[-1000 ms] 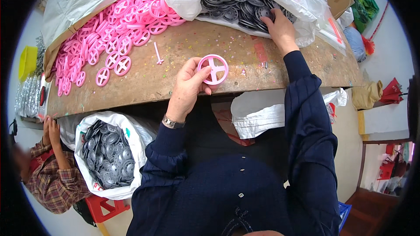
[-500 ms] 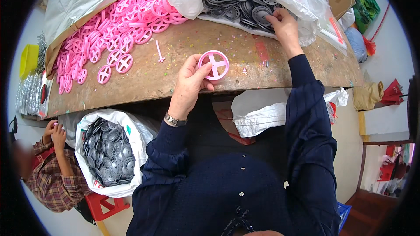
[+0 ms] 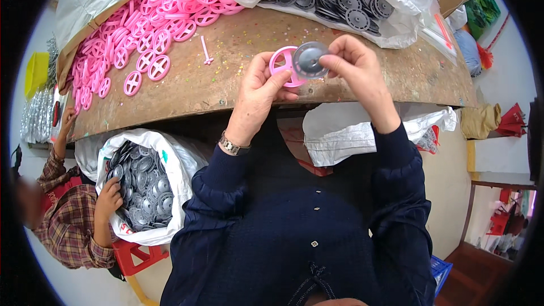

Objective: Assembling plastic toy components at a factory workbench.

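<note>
Worn brown table (image 3: 187, 88); red stool (image 3: 155, 256) lower left; pale floor (image 3: 447, 207); whitish wall (image 3: 518, 73) right; reddish-brown flooring (image 3: 479, 275), possibly wood.

Decent lane on the desk (image 3: 190, 92) between the far-left pink heap (image 3: 164, 14) and the left hand (image 3: 256, 93), just a thin pink stick (image 3: 205, 51) in it. No squeezing between the hands though, a pink wheel (image 3: 288, 61) and grey disc (image 3: 309, 59) fill that gap. Far right's hogged by a white bag (image 3: 411, 34). Right of the right hand (image 3: 361, 69), bare wood (image 3: 433, 76). Near left, a co-worker's hand (image 3: 107, 201) crowds the open sack (image 3: 180, 209).
</note>
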{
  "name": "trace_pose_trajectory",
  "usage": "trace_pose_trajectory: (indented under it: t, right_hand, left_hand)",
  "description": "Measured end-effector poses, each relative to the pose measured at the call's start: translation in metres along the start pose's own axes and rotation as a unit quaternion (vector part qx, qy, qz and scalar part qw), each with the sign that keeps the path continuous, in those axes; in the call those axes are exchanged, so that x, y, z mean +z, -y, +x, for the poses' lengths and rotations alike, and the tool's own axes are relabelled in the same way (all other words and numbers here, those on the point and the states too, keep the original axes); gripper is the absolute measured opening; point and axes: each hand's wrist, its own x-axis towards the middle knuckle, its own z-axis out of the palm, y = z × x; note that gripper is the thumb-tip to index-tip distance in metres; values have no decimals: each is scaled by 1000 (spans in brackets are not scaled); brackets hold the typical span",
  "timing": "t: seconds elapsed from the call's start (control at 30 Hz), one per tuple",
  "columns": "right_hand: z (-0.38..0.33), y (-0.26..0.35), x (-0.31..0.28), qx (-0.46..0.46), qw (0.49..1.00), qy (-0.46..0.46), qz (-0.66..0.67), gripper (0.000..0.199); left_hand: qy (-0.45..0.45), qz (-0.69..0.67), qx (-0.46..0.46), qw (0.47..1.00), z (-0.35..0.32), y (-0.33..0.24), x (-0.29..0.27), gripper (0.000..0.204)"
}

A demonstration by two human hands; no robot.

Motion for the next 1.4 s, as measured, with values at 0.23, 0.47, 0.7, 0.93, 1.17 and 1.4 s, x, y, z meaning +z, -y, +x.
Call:
trace_pose_trajectory:
  t: [0.23,0.47,0.7,0.93,1.17,1.4]
  right_hand:
    - [-22,1,23,-45,986,-52,-152,15]
    - [-36,3,25,-56,991,-20,-124,19]
    - [-49,-1,25,-54,998,-35,-12,18]
    - [-61,8,28,-72,990,-30,-120,11]
    - [-52,-17,21,22,997,-17,74,12]
    - [-57,-4,28,-12,999,-27,36,18]
  left_hand:
    - [32,65,64,995,-10,8,11,29]
    - [46,81,91,991,-18,9,11,29]
    - [82,124,133,980,-23,8,14,28]
    - [40,232,185,954,-33,5,22,22]
    - [62,221,100,968,-26,0,27,33]
    - [96,199,57,974,-32,-1,29,50]
